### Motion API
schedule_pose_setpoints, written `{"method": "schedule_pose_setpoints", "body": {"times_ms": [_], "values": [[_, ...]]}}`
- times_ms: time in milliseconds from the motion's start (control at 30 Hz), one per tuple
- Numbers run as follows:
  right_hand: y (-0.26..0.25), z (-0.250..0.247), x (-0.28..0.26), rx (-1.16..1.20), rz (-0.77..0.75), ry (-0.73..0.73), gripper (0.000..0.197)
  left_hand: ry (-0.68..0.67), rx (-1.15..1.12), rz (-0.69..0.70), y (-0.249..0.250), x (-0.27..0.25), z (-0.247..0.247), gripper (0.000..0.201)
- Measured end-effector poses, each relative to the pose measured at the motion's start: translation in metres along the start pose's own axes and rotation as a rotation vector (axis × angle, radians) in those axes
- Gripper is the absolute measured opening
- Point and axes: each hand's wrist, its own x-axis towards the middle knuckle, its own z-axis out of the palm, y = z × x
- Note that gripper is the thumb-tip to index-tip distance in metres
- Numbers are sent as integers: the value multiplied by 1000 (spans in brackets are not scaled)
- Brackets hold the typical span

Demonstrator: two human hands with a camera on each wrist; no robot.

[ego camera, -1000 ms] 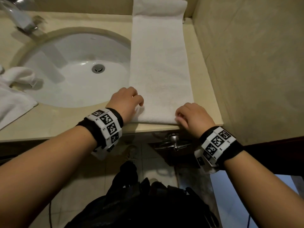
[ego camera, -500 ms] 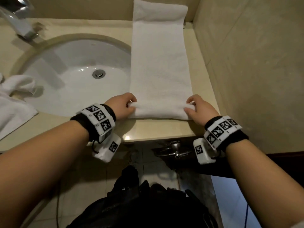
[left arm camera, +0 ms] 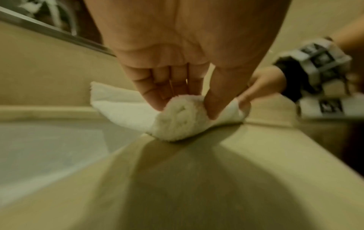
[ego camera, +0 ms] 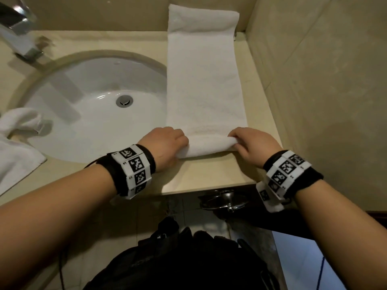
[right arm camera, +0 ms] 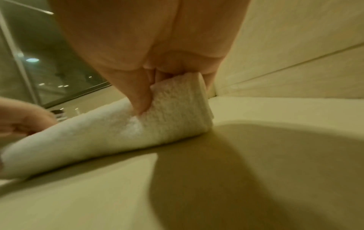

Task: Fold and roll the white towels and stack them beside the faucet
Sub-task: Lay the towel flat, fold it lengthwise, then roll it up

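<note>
Towel [ego camera: 206,84] is lying in a long folded strip on the counter [ego camera: 209,174] right of the sink [ego camera: 88,114], its far end climbing the back wall. Left hand [ego camera: 165,146] and right hand [ego camera: 254,144] are each pinching an end of the small roll [ego camera: 209,146] forming at the near edge, fingers curled over it. It's looking soft, light and floppy; gripping both ends evenly should be keeping the roll tight and straight.

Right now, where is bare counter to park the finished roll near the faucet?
Bare counter runs between the faucet and the folded towel, behind the sink. The left end is crowded by another white towel. Both hands grip the roll.
</note>
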Motion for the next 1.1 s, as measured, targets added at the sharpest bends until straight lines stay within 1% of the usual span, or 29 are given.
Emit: {"method": "schedule_pose_setpoints", "body": {"times_ms": [33,67,133,167,200,233,267,300,333,367,400,467,500,567,600,633,700,733,767,800,833,867,900,933,967,1000,1033,1100], "values": [[2,-4,5,42,43,-32,27,14,-45,-7,-4,2,-4,39],[4,-6,10,92,88,-66,27,27,-143,-49,-7,5,-7,36],[3,-9,22,170,192,-95,28,15,-358,-184,-17,14,-16,33],[2,-9,27,154,235,-80,30,1,-445,-250,-24,20,-19,33],[0,-9,33,62,239,-41,32,-12,-508,-303,-31,26,-21,32],[-1,-9,36,-71,211,10,32,-22,-541,-340,-37,31,-22,30],[-3,-9,39,-189,150,63,29,-30,-549,-360,-44,37,-22,30],[-4,-8,39,-262,62,93,27,-35,-542,-365,-48,41,-21,30],[-5,-9,39,-277,-17,85,25,-39,-533,-366,-53,45,-21,29],[-7,-10,40,-267,-71,47,27,-37,-521,-360,-57,48,-21,29],[-7,-10,39,-261,-99,-4,33,-28,-505,-351,-59,50,-20,28],[-9,-9,40,-295,-119,-114,48,34,-433,-294,-60,52,-20,25],[-10,-7,41,-300,-125,-128,46,76,-382,-244,-58,53,-20,22],[-11,-7,45,-215,-84,-105,37,140,-280,-101,-53,53,-18,21],[-11,-11,48,-149,-51,-100,34,146,-230,-34,-50,52,-17,25],[-10,-15,52,-93,-19,-126,32,127,-173,10,-48,51,-17,33],[-7,-23,63,-18,40,-231,32,63,-49,42,-47,48,-16,48],[-6,-27,68,11,77,-274,34,46,-4,51,-46,48,-15,48],[-5,-28,72,38,119,-283,36,44,9,54,-48,49,-16,43],[-5,-30,75,50,151,-248,37,44,-18,41,-50,51,-17,37],[-5,-31,75,15,150,-156,37,39,-85,10,-52,54,-19,33],[-6,-30,75,-66,111,-23,36,17,-167,-34,-55,58,-22,30],[-7,-29,72,-146,49,72,35,-12,-242,-78,-58,62,-24,28],[-8,-27,70,-203,-20,110,36,-50,-295,-117,-61,67,-26,31],[-11,-24,67,-231,-77,102,38,-92,-322,-146,-64,71,-28,36],[-11,-20,65,-233,-104,65,41,-133,-332,-165,-66,75,-30,40],[-11,-17,65,-211,-92,38,40,-162,-338,-170,-67,78,-31,42],[-10,-16,68,-140,-33,51,34,-200,-367,-178,-67,80,-33,43]]}}
